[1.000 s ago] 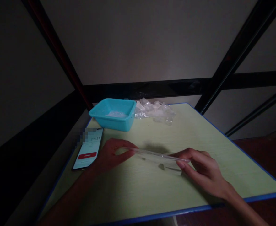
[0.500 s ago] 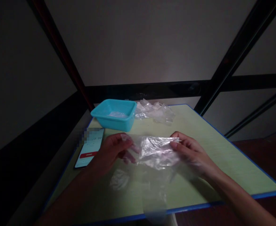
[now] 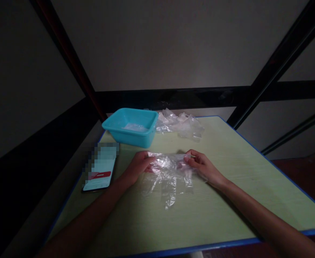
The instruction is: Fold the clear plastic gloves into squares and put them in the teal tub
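A thin, clear disposable plastic glove point(image 3: 165, 168) is stretched sideways over the middle of the table, its finger-like strips hanging down toward me. My left hand point(image 3: 141, 165) pinches its left upper edge, with some fingers showing through the film. At the right upper edge, my right hand point(image 3: 199, 163) holds the film between thumb and fingers. Beyond my hands, a turquoise plastic basin point(image 3: 130, 138) stands at the back left with clear plastic film point(image 3: 135, 127) inside. To its right lies a loose heap of crumpled clear plastic point(image 3: 182, 125).
A phone point(image 3: 100, 168) with a lit screen lies near the left edge of the light green table point(image 3: 227, 222), which has a blue rim. A pale wall point(image 3: 162, 46) with dark trim rises close behind the table.
My hands have come closer together, the right one moving left. The glove's hanging part, previously blurred and reaching past the front edge, now hangs higher and shorter over the table. The view shifted slightly.
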The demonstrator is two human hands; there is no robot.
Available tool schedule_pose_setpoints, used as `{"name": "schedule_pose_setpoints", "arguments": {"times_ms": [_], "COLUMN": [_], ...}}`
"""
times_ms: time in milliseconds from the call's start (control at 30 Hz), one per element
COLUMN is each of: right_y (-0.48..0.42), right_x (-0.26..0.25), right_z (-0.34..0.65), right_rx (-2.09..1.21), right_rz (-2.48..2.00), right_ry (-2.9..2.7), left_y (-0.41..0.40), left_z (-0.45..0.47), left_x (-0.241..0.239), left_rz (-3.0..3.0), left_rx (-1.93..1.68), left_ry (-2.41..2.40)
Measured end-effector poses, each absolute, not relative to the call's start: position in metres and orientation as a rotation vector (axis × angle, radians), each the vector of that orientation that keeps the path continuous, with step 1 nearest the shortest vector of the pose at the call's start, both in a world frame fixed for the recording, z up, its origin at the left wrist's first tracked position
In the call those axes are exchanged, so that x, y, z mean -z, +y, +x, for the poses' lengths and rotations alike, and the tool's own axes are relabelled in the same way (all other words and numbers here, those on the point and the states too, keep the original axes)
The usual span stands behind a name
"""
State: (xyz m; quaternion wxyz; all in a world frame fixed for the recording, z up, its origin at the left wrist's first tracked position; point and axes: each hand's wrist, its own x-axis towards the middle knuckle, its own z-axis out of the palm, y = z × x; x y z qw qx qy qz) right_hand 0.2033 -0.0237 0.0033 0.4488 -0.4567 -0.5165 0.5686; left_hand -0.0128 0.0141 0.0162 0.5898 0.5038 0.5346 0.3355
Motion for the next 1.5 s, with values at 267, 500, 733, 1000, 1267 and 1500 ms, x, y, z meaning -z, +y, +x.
{"name": "schedule_pose_setpoints", "arguments": {"times_ms": [267,500,733,1000,1267,1500], "right_y": [-0.02,-0.035,-0.068,-0.069,-0.072,-0.067], "right_x": [0.0,-0.01,-0.015,-0.011,-0.011,-0.021], "right_z": [0.207,0.22,0.221,0.204,0.212,0.208], "right_rx": [-1.44,-1.123,-1.001,-1.159,-0.711,-0.379], "right_rz": [-1.127,-1.272,-1.395,-1.347,-1.547,-1.273], "right_ry": [-1.398,-1.472,-1.622,-1.507,-1.842,-2.397], "left_y": [0.017,0.016,0.017,0.015,0.018,0.018], "left_z": [-0.014,-0.012,-0.012,-0.012,-0.012,-0.012], "left_x": [-0.007,-0.005,-0.001,-0.005,-0.001,0.001], "left_rz": [1.207,1.261,1.266,1.262,1.254,1.263], "left_rx": [-0.849,-0.916,-0.907,-0.914,-0.902,-0.901], "left_ry": [1.251,1.258,1.224,1.2,1.222,1.226]}}
